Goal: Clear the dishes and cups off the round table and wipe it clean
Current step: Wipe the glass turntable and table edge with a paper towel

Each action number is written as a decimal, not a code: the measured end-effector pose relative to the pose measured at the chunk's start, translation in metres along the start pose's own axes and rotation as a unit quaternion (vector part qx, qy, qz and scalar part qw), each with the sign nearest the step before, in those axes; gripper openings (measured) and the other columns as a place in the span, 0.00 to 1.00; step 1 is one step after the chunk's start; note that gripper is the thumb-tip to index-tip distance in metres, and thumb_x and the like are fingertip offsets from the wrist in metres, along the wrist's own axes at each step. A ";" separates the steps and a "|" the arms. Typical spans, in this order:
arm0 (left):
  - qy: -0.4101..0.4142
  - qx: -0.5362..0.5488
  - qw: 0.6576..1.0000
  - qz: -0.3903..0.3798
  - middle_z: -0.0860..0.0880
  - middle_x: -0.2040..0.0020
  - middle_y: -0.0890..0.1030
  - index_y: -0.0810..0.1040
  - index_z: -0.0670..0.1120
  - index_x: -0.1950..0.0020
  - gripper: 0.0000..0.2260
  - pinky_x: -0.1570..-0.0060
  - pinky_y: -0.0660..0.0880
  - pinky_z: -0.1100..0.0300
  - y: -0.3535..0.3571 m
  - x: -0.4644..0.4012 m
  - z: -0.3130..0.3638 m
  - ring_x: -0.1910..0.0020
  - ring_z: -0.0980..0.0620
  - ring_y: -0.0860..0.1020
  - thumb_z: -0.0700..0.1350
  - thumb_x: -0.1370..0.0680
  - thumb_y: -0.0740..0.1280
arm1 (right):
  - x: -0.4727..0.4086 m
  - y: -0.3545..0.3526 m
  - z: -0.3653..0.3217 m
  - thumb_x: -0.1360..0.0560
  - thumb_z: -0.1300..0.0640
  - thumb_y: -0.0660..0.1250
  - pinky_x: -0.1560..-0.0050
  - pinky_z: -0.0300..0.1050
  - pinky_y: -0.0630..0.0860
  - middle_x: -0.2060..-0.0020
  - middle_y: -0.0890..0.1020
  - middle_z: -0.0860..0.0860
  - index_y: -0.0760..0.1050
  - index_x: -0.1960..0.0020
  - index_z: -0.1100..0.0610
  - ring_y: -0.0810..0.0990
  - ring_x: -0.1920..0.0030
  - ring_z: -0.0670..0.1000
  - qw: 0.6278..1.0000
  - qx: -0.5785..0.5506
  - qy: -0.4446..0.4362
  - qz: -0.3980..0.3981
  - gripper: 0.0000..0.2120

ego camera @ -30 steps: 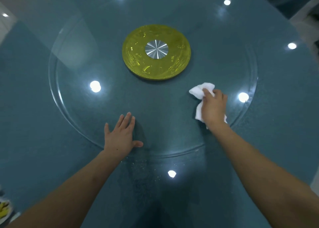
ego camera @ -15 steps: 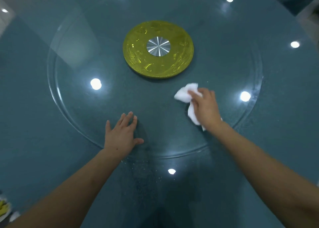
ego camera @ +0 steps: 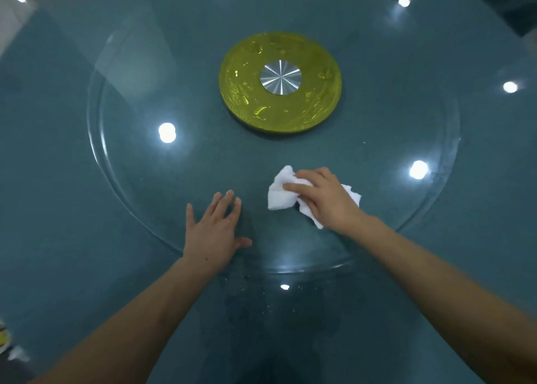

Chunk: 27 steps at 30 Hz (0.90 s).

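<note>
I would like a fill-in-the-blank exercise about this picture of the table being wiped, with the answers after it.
1. The right hand presses a white ____ onto the glass turntable.
2. The left hand lies ____ on the glass, with its fingers spread, holding nothing.
3. The disc around the silver hub at the middle of the turntable is ____ in colour.
4. The white cloth lies to the ____ of the left hand.

Missing words: cloth; flat; yellow; right

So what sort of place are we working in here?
Probably a dining room, at home or in a restaurant: a big round table carries a glass turntable on a yellow hub, and the right hand wipes it with a white tissue.
</note>
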<state>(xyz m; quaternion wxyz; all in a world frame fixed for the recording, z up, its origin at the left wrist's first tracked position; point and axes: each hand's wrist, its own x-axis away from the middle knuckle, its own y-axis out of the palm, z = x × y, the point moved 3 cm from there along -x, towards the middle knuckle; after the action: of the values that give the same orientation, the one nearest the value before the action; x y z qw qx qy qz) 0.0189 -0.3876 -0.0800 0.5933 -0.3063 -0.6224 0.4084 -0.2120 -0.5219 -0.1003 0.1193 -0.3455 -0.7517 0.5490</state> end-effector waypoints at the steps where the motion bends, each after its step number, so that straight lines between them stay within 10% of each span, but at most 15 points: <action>1: 0.001 0.001 1.000 0.003 0.54 0.16 0.39 0.46 0.53 0.16 0.42 0.24 0.46 0.31 0.000 -0.001 0.000 0.17 0.52 0.41 0.69 0.22 0.60 | 0.006 -0.008 0.010 0.20 0.60 0.64 0.46 0.53 0.72 0.38 0.79 0.57 0.81 0.36 0.52 0.75 0.49 0.61 1.000 -0.001 -0.008 0.005 0.15; 9: -0.008 -0.012 1.000 -0.006 0.54 0.16 0.40 0.46 0.53 0.16 0.42 0.23 0.46 0.31 -0.002 -0.002 0.002 0.17 0.52 0.41 0.69 0.22 0.60 | -0.025 -0.061 0.153 0.20 0.57 0.59 0.43 0.48 0.67 0.39 0.81 0.55 0.81 0.36 0.51 0.75 0.44 0.65 0.946 0.067 0.293 0.121 0.17; 22: -0.022 -0.014 0.999 -0.024 0.54 0.16 0.40 0.46 0.52 0.16 0.41 0.24 0.48 0.30 -0.008 -0.002 -0.014 0.17 0.51 0.42 0.64 0.20 0.64 | 0.088 -0.007 -0.053 0.18 0.56 0.61 0.42 0.48 0.72 0.37 0.80 0.48 0.81 0.36 0.48 0.74 0.48 0.56 0.988 -0.140 0.044 -0.045 0.15; 27: -0.018 -0.033 0.999 0.002 0.53 0.16 0.43 0.48 0.51 0.16 0.39 0.22 0.47 0.35 -0.008 -0.001 -0.013 0.17 0.49 0.45 0.65 0.20 0.62 | 0.080 -0.063 0.037 0.21 0.60 0.64 0.38 0.48 0.70 0.40 0.82 0.55 0.82 0.38 0.54 0.77 0.44 0.55 0.977 -0.061 0.192 0.063 0.15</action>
<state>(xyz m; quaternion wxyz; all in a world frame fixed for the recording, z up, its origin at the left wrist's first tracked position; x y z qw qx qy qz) 0.0327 -0.3906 -0.0745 0.5709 -0.3196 -0.6451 0.3948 -0.3157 -0.5075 -0.0730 0.2057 -0.4974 -0.7236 0.4321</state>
